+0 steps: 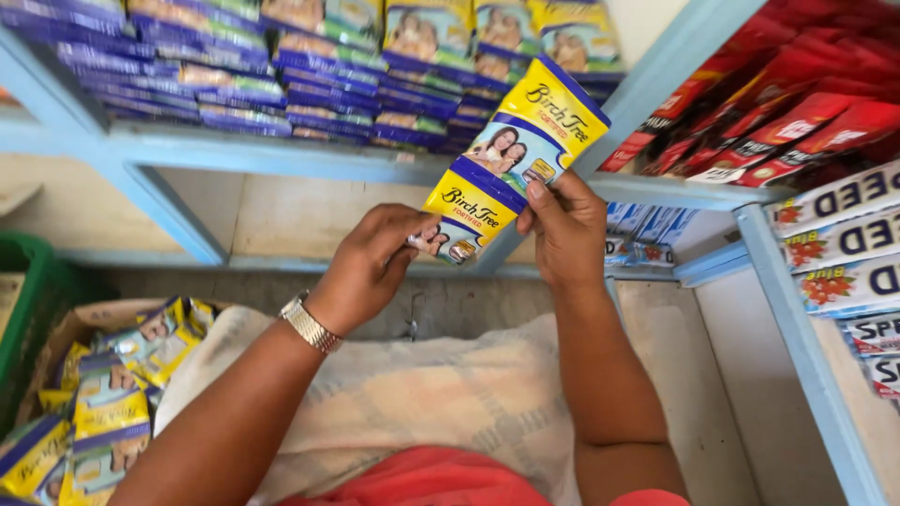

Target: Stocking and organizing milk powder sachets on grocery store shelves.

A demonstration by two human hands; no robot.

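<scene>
Left hand (375, 258) closed on lower end of sachet strip (514, 161), fingers curled, gold watch (309, 322) on wrist. Right hand (562, 230) pinches strip's middle, thumb on front. Strip yellow-blue, tilted toward 1 o'clock, held before blue shelf (281, 155). Same sachets stacked at 11 o'clock; red packets (787, 103) at 2 o'clock; box of sachets (103, 394) at 8 o'clock.

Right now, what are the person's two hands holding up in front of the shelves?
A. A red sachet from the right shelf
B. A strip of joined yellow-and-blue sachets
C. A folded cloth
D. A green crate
B: the left hand pinches the lower end and the right hand the middle of a strip of yellow-and-blue sachets, raised before the blue shelf frame.
</scene>
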